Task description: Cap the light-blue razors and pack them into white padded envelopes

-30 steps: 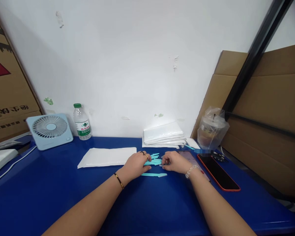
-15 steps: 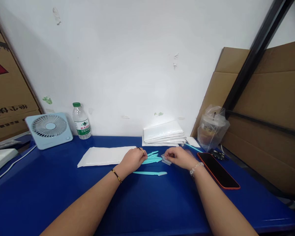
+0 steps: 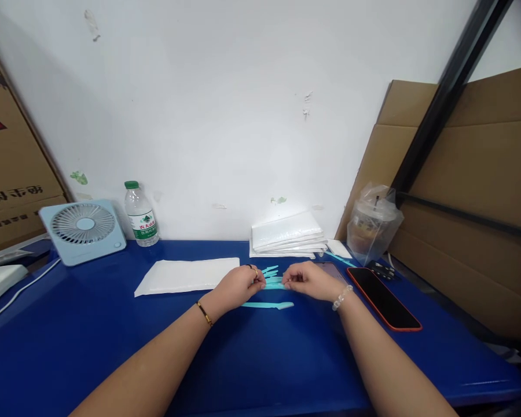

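Several turquoise eyebrow razors (image 3: 272, 273) lie in a small heap on the blue table, between my hands. My left hand (image 3: 242, 286) is closed in a pinch, with the handle end of an eyebrow razor at its fingertips. From the other side my right hand (image 3: 307, 280) pinches at the blade end of the razors; what is between its fingertips is too small to make out. One single eyebrow razor (image 3: 268, 305) rests in front of the heap, its pale tip pointing right. The small clear pieces are hidden behind my right hand.
A white padded mailer (image 3: 184, 274) lies left of the heap; more mailers (image 3: 289, 234) are stacked by the wall. To the right are an orange-edged phone (image 3: 384, 298) and a bagged drink cup (image 3: 371, 223). A fan (image 3: 84, 231) and water bottle (image 3: 142, 217) stand left.
My right hand has moved left from the small clear pieces to the razors' ends. My left hand has shifted slightly right, and the two hands are closer together.
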Tool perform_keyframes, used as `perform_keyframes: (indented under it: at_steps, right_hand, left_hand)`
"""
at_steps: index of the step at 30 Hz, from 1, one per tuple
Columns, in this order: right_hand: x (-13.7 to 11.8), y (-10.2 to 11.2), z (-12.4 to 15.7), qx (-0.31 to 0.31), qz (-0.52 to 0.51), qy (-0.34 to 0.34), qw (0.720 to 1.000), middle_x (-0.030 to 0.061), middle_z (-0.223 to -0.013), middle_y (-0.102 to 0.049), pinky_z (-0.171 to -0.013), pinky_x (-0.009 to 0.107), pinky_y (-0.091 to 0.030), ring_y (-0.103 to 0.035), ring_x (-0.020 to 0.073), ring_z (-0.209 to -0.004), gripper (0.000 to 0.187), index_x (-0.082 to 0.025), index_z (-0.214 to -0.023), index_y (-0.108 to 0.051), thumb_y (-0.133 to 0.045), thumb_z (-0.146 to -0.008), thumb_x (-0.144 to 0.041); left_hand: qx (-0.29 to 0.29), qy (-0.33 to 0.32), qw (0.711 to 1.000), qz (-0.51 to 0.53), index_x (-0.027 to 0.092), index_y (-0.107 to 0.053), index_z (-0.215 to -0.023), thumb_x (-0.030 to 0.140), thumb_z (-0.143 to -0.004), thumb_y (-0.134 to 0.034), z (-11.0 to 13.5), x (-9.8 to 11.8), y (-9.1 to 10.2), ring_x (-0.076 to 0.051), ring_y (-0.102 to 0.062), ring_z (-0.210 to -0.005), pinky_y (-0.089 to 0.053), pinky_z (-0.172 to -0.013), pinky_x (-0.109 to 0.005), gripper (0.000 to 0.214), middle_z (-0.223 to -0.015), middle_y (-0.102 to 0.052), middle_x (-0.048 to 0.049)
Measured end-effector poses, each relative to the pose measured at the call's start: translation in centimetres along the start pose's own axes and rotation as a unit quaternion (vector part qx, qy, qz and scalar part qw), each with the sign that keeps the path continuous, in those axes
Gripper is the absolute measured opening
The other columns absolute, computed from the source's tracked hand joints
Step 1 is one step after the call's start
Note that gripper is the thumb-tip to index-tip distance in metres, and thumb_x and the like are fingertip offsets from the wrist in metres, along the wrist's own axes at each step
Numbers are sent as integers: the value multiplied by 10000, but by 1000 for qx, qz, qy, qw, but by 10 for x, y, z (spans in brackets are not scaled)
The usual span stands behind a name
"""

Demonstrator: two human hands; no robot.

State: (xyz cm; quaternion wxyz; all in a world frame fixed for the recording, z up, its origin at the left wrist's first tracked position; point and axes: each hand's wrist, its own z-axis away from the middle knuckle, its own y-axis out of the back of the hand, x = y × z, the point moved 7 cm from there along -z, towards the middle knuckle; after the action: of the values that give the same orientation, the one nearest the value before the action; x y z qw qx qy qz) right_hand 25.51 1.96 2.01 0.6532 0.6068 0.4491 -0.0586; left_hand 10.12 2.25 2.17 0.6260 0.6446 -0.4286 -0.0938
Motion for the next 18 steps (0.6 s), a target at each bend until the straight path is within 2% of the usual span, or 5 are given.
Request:
perform_keyframes:
  at_steps: [5, 7, 10, 12, 18]
  right_hand:
    - [5, -15, 4, -103, -15, -29, 994, 9, -605, -644, -487, 203, -405, -562, 130, -542, 158, -174, -762, -708, -611, -697, -280]
    - [9, -7, 3, -70, -1, -33, 997, 16, -639, -663, -512, 213, -415, -579, 138, -569, 155, -179, -755, -707, -591, -707, -269]
    - [19, 17, 3, 52, 72, -60, 994, 16, -672, -674, -538, 223, -402, -581, 143, -600, 119, -200, -713, -687, -572, -707, -230]
    - [27, 24, 3, 91, 119, -90, 985, 12, -655, -664, -529, 224, -386, -570, 142, -588, 79, -207, -683, -666, -589, -688, -223]
    - [35, 10, -2, 51, 140, -95, 984, 16, -623, -635, -502, 224, -362, -540, 138, -548, 77, -191, -647, -626, -616, -676, -262]
  left_hand:
    - [-75, -8, 997, 26, 207, -654, -790, 337, -801, -487, 4, 3, -15, -148, -555, -690, -388, -583, -228, 213, -762, -639, -20]
    - [-49, 4, 999, 2, 215, -654, -861, 375, -791, -508, 2, -2, -12, -160, -558, -723, -397, -611, -241, 228, -810, -634, -26]
    - [25, 24, 997, -69, 219, -629, -947, 367, -794, -515, -1, -13, -3, -192, -553, -820, -407, -700, -278, 242, -927, -614, -50]
    - [40, 39, 993, -105, 216, -626, -923, 325, -795, -513, -3, -20, -2, -204, -550, -837, -404, -718, -292, 203, -924, -611, -58]
    - [23, 87, 993, -79, 204, -613, -803, 292, -781, -501, -4, -35, -8, -185, -556, -762, -394, -645, -270, 144, -854, -610, -50]
